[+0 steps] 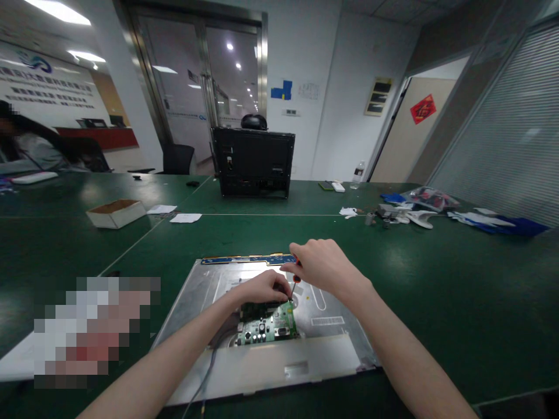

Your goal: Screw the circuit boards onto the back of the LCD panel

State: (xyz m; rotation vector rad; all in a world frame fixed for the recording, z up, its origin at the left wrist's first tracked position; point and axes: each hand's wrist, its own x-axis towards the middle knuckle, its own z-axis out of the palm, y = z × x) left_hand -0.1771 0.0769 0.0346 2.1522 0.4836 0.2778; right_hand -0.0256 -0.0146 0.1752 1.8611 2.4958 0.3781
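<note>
A flat metal display panel point(336, 349) lies on the green table in front of me, with a green circuit board point(273, 329) on its back. A narrow blue circuit strip point(236, 261) runs along the panel's far edge. My right hand point(321, 265) is closed around a screwdriver point(297, 279) with a red and black handle, its shaft pointing down at the board's far right corner. Beside that tip my left hand point(266, 288) rests low over the board, fingers pinched together near the corner. Whatever sits between those fingertips is hidden. Cables point(212, 366) leave the board's left side.
A black monitor casing point(255, 163) stands across the table. An open white box point(117, 213) and paper slips point(186, 218) lie left of it. Bags and loose parts point(419, 209) are at the right, near a water bottle point(358, 174). A person point(35, 142) sits far left.
</note>
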